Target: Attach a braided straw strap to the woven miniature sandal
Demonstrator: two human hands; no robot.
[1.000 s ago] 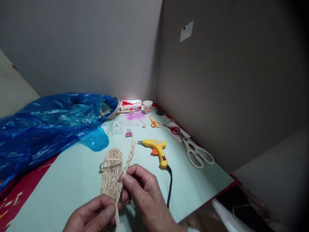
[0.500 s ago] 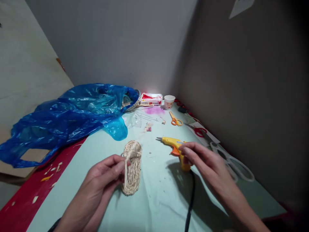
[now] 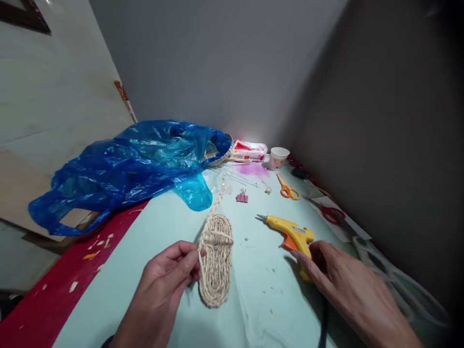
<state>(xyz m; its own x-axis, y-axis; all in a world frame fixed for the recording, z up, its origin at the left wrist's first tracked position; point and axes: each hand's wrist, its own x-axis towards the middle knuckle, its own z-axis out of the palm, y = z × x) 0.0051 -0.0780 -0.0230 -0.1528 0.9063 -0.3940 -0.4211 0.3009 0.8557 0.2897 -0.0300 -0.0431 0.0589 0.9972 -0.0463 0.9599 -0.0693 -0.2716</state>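
Observation:
A flat, long oval sole of coiled straw braid (image 3: 217, 261) lies on the pale green sheet, with a strap across its upper part. My left hand (image 3: 168, 275) pinches the loose straw braid (image 3: 217, 200) at the sole's left edge, and the braid's far end stretches away past the top of the sole. On the right, a yellow hot glue gun (image 3: 293, 232) with an orange trigger lies with its nozzle to the left. My right hand (image 3: 348, 280) curls round its handle, thumb in front; the other fingers are partly hidden.
A blue plastic bag (image 3: 137, 164) spreads over the back left. Beyond the sole are a binder clip (image 3: 242, 196), a paper cup (image 3: 278, 158) and a red-and-white packet (image 3: 250, 151). Orange scissors (image 3: 288, 189), red-handled scissors (image 3: 331, 214) and large white-handled scissors (image 3: 395, 280) lie along the right wall.
My right hand has come down from above the glue gun onto its handle. The braid, earlier blurred across the sole, now runs beyond its top. The view has turned left.

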